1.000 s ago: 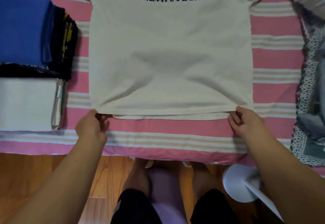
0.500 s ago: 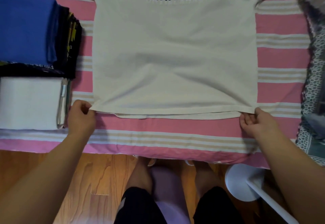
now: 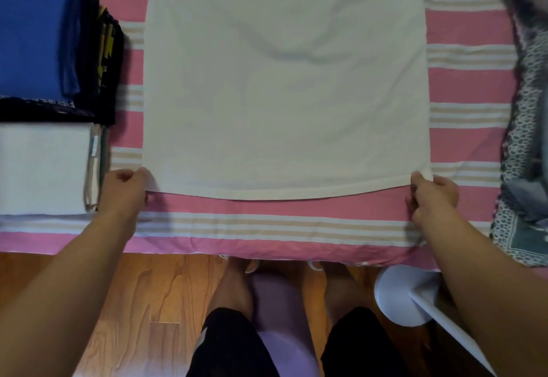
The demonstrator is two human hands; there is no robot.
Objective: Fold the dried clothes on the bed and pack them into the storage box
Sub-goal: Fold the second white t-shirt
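i see some folded clothes [image 3: 44, 86] already stacked, while my left hand [image 3: 124, 190] and right hand [image 3: 431, 196] pinch the hem corners of the unfolded white shirt [image 3: 284, 95]; no box in view.

The bed has a pink cover with white and tan stripes [image 3: 471, 86], and its near edge hangs down toward the floor. At the right edge of the bed lies a gray and white blanket with little ring shapes on it [image 3: 525, 145]. Below the bed is a brown wood floor [image 3: 148, 293], and on it, near the bed's right corner, sits a round white stand [image 3: 400, 296] with a white pole, next to something soft and purple [image 3: 275, 302].
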